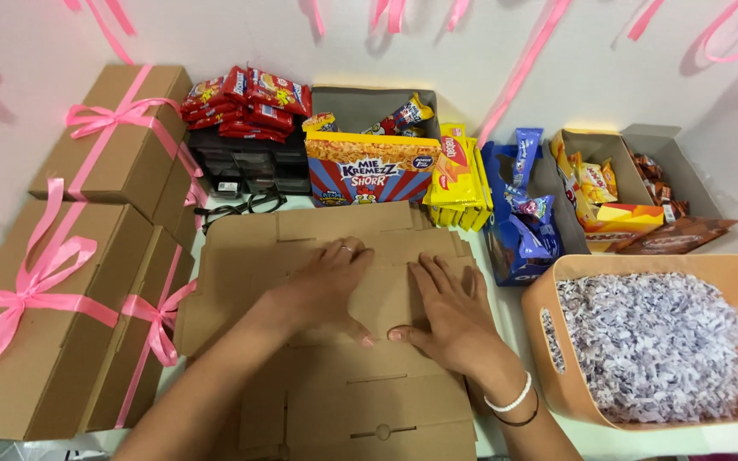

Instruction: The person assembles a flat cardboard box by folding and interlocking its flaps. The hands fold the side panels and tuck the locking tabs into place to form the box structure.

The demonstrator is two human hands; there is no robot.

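A flat, unfolded brown cardboard box blank (249, 282) lies on the table in front of me. My left hand (322, 286) presses palm-down on its middle, a ring on one finger. My right hand (446, 312) lies flat beside it, fingers spread, thumbs nearly touching. A white bead bracelet and a dark band sit on my right wrist. Neither hand grips anything.
Several brown boxes tied with pink ribbon (70, 256) stack at the left. Red snack packets (245, 102) on a black drawer unit, a snack display box (369, 171), yellow packs (459, 175), blue packs (518, 222) and open boxes of sweets (625, 192) line the back. A peach basket (548, 299) of shredded paper stands right.
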